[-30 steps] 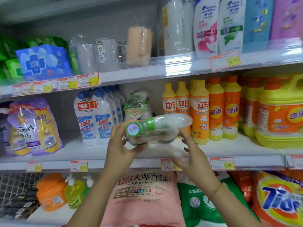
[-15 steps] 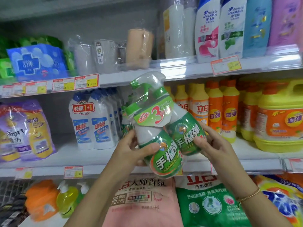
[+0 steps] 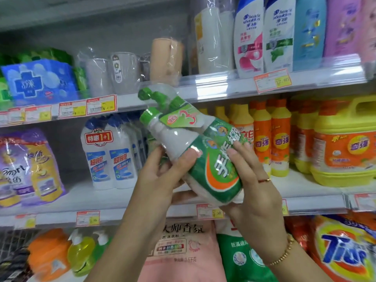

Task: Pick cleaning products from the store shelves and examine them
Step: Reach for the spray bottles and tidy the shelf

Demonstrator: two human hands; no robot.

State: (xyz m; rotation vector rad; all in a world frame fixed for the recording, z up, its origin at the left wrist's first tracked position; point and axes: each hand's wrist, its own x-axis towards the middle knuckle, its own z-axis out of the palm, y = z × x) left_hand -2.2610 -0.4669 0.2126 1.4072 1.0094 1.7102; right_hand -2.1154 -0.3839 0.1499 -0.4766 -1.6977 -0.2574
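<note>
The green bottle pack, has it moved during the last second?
Yes. The bottle pack swung up from lying sideways; its caps now reach the upper shelf edge.

The spray bottle pack (image 3: 219,171) in my fingers (image 3: 183,163) is white plastic under clear shrink film, super shiny, glare all over it. The labels are glossy green and the caps (image 3: 148,117) are smooth green plastic. The shelf edge (image 3: 223,86) has a clear plastic strip holding paper price tags (image 3: 272,80). The shampoo bottles (image 3: 248,37) up top look slick and glossy, the yellow jug (image 3: 343,110) duller plastic. My bracelet (image 3: 282,255) looks like gold metal beads.
</note>
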